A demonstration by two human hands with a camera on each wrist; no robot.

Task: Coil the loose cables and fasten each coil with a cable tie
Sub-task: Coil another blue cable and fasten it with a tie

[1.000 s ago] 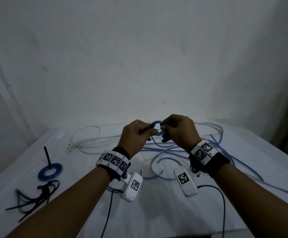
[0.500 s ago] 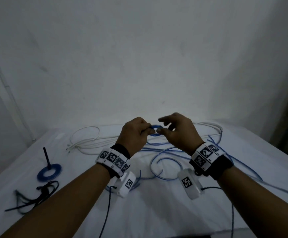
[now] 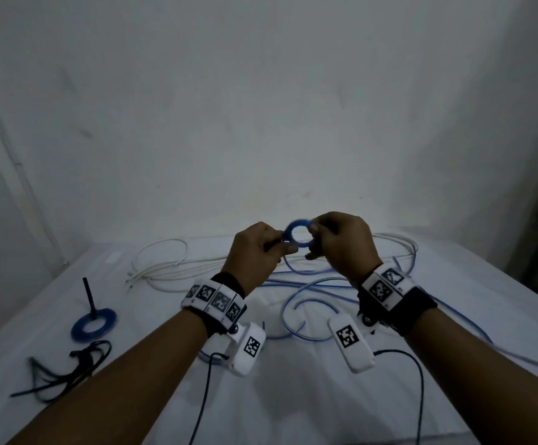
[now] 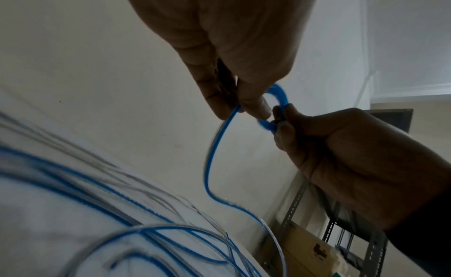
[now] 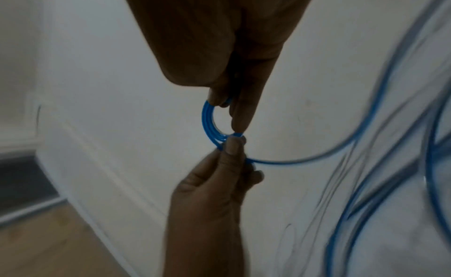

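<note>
Pinching the small blue coil [image 3: 298, 236] with your left hand [image 3: 254, 252] and right hand [image 3: 341, 245], you risked it springing open from the trailing cable's [image 4: 212, 155] pull.

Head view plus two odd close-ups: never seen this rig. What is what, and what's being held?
No machine here: a person works bare-handed, with a camera on the head and one on each wrist. The wide picture is the head camera; the close-ups look along each hand. The left hand and right hand each pinch a small blue coil raised above the table; its loose blue cable trails down to it. Also there: a white cable, a finished blue coil and black cable ties.
</note>
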